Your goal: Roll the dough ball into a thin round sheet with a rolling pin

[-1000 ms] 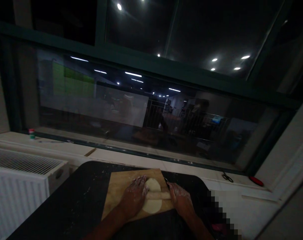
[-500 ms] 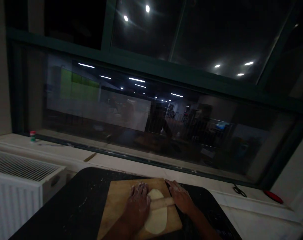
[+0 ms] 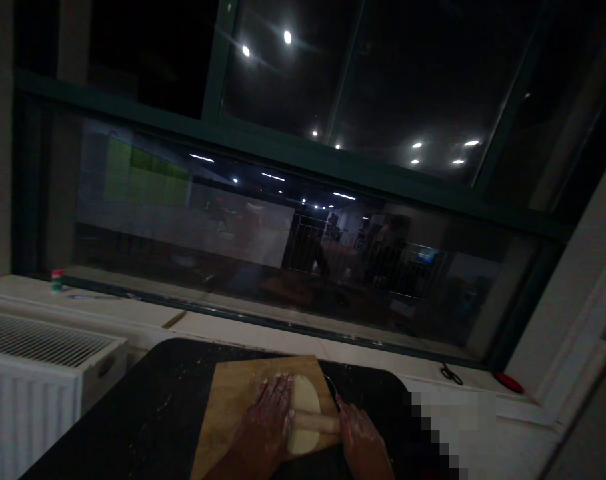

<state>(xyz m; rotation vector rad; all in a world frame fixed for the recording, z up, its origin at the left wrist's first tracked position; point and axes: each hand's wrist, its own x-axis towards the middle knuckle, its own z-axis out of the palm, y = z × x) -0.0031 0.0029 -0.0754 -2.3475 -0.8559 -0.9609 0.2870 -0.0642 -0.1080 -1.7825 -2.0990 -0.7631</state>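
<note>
A thin wooden rolling pin [image 3: 317,422] lies across a flattened oval of pale dough [image 3: 304,393]. The dough rests on a square wooden board [image 3: 233,380]. My left hand [image 3: 267,423], dusted with flour, is over the pin's left end, its fingers stretched forward above the board. At the opposite end, my right hand [image 3: 360,437] is around the pin beside the board's right edge. Parts of both pin ends are hidden under my hands.
Under the board is a black table [image 3: 167,380] with flour specks. A white radiator [image 3: 37,387] stands at left. The windowsill [image 3: 243,333] behind holds black scissors [image 3: 451,375], a red object [image 3: 507,382] and a small red-capped container [image 3: 57,280]. Dark window glass shows reflections.
Both hands and the rolling pin have moved toward me over the dough, to its nearer part. The view has shifted slightly.
</note>
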